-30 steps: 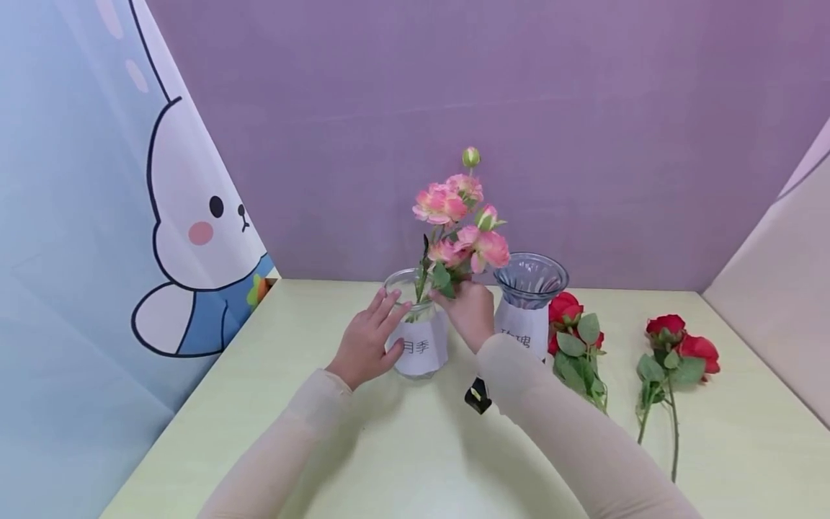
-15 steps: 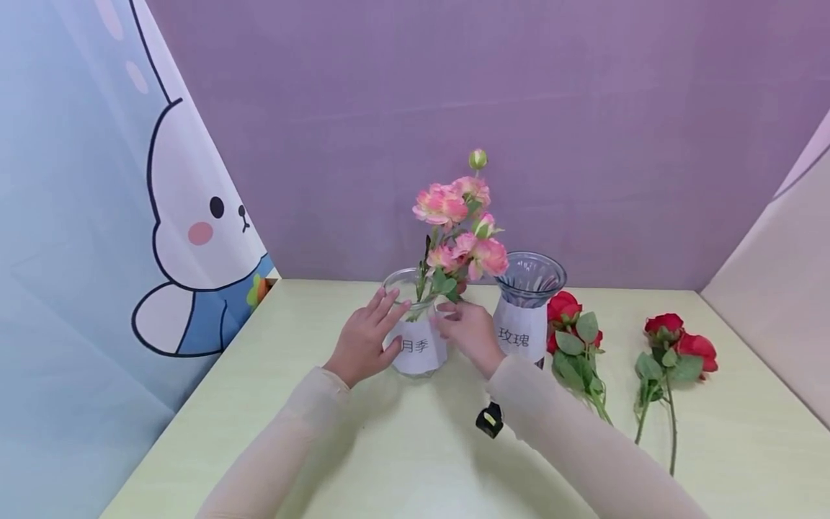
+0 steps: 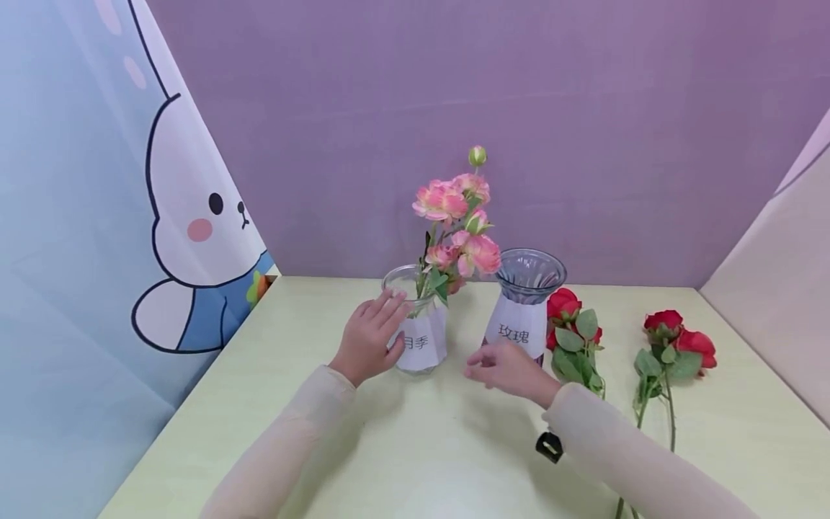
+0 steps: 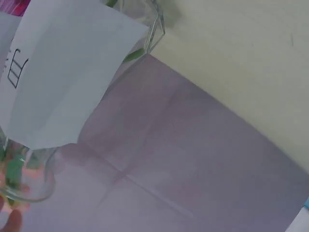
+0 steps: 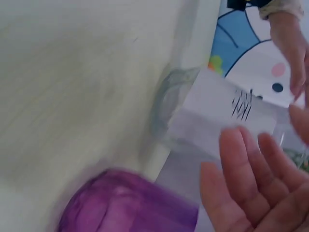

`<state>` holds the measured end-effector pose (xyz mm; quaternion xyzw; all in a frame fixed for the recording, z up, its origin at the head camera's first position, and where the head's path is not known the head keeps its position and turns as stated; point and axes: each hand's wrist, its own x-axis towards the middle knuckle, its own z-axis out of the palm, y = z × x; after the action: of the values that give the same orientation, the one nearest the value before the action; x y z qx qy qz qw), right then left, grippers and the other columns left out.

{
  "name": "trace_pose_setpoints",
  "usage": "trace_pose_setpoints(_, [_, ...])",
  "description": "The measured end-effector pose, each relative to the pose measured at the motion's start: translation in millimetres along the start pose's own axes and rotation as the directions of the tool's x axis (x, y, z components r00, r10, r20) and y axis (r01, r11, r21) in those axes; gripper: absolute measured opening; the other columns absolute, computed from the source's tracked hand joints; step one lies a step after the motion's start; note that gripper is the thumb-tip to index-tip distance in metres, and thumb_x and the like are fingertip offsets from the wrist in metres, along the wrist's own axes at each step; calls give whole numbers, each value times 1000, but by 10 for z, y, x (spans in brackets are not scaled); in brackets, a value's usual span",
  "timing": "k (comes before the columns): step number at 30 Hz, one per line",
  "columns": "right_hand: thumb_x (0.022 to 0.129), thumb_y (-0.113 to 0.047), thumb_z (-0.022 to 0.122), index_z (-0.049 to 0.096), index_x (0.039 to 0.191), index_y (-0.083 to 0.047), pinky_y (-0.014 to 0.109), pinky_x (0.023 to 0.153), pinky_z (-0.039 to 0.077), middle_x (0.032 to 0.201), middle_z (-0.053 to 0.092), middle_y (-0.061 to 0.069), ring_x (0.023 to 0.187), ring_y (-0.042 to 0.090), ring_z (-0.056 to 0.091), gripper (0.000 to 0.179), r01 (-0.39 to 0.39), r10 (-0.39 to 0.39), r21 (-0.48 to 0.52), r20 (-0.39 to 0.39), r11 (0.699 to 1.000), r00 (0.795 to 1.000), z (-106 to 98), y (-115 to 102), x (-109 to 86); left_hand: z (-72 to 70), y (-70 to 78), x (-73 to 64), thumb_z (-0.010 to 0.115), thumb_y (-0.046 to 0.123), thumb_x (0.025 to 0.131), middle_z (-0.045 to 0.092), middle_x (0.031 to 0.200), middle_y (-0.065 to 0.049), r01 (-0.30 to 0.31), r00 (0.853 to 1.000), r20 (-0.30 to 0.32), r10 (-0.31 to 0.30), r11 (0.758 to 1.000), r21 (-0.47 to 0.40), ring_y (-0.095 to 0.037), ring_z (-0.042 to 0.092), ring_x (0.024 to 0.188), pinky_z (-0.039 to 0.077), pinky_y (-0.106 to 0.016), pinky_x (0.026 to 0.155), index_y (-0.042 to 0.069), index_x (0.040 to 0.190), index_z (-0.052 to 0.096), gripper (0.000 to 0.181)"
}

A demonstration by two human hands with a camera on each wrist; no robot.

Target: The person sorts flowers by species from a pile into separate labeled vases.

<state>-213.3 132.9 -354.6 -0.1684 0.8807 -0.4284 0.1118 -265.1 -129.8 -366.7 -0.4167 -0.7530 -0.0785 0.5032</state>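
Observation:
A clear glass jar (image 3: 424,353) with a white paper label stands upright at mid-table. Pink artificial flowers (image 3: 447,202) with a green bud rise from it and lean right. My left hand (image 3: 369,335) rests against the jar's left side, its fingers extended up to the rim. In the left wrist view the white label (image 4: 72,72) covers much of the jar. My right hand (image 3: 509,371), palm visible in the right wrist view, holds nothing. It overlaps the foot of a labelled purple glass vase (image 3: 532,277) in the head view.
Red roses (image 3: 564,310) with green leaves lie right of the vase. More red roses (image 3: 694,349) lie farther right, their stems partly behind the right sleeve. A purple backdrop (image 3: 363,144) stands behind the table, and a cartoon-print cloth (image 3: 84,288) hangs at the left.
My right hand has let go of the pink flowers at the jar's rim and moved down and right. The flowers now stand in the jar unheld. My left hand has stayed at the jar.

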Motion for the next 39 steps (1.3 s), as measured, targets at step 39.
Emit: trace_pose_setpoints(39, [93, -29, 62, 59, 115, 15, 38, 66, 56, 99, 68, 23, 78, 27, 69, 49, -301, 277, -163, -155, 940, 948, -1659, 1460, -1084, 421, 807, 1037, 62, 31, 87, 43, 146, -14, -16, 963, 268, 29, 999, -50, -28, 35, 137, 36, -40, 107, 5, 139, 49, 59])
